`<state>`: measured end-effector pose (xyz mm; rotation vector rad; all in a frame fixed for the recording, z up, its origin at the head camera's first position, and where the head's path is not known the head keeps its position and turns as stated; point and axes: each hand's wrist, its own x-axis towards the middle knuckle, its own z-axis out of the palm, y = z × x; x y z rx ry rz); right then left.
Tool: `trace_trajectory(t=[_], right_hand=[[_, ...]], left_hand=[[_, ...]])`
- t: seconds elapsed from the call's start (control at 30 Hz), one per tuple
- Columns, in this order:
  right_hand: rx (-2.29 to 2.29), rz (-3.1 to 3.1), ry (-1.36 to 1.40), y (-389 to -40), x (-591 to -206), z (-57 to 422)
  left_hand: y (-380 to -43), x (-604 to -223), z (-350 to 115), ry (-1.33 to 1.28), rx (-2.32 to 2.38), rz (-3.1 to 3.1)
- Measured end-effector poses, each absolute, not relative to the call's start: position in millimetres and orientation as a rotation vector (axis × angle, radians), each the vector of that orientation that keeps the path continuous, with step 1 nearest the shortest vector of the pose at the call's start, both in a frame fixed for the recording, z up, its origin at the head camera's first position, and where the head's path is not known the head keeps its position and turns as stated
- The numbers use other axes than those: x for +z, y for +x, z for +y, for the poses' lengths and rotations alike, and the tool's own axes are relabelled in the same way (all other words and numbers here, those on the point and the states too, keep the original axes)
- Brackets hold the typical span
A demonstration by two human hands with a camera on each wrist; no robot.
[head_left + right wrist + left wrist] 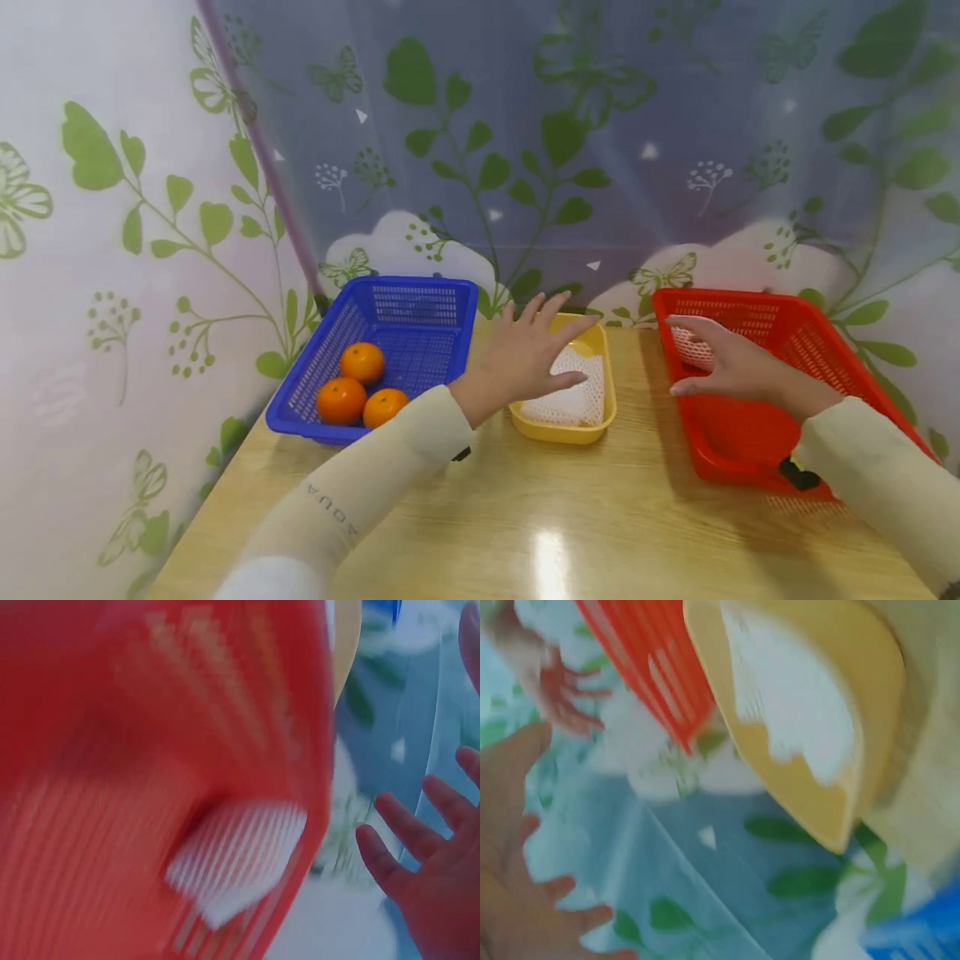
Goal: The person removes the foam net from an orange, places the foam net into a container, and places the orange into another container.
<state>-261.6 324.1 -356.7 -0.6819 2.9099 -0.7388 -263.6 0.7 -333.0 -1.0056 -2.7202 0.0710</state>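
Note:
My left hand (525, 354), fingers spread, hovers over the yellow basket (566, 433) and holds nothing. White foam netting (577, 392) lies inside that basket; the left wrist view shows the netting (791, 697) too. Above the left part of the red basket (750, 471) is my right hand (731, 362), its fingers extended and apart with nothing in them. A white foam net (692, 348) sits in the red basket's far left corner, partly behind the right hand. In the right wrist view this net (240, 855) is blurred.
A blue basket (442, 292) stands at the left with three oranges (362, 363) in its near left part. All the baskets rest on a wooden table (480, 533). A patterned curtain (465, 125) hangs right behind them.

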Motion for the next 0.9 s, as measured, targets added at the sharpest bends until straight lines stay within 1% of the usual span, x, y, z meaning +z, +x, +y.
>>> trace_trajectory(t=[0.17, 0.3, 0.4, 0.57, 0.67, 0.9], right_hand=[[-0.623, 2.958, -0.527, -271.2, -349.9, 369.9], [-0.562, 2.989, -0.472, -285.5, -347.6, 390.4], [-0.587, 3.001, -0.467, -300.7, -350.2, 394.9], [-0.606, 2.983, -0.314, -321.7, -355.9, 396.0], [-0.618, 2.966, -0.23, -325.5, -359.8, 397.4], [-0.667, 2.93, -0.191, -328.7, -375.7, 392.7]], left_hand=[[-234.6, -344.6, 37.2, -1.076, 0.011, -2.583], [-217.7, -350.7, 63.2, -1.149, -0.106, -2.495], [-209.6, -355.8, 76.5, -1.143, -0.129, -2.483], [-199.1, -371.0, 96.5, -1.11, -0.094, -2.56], [-192.8, -382.7, 110.1, -1.094, -0.117, -2.651], [-182.7, -405.5, 129.5, -0.982, -0.195, -2.87]])
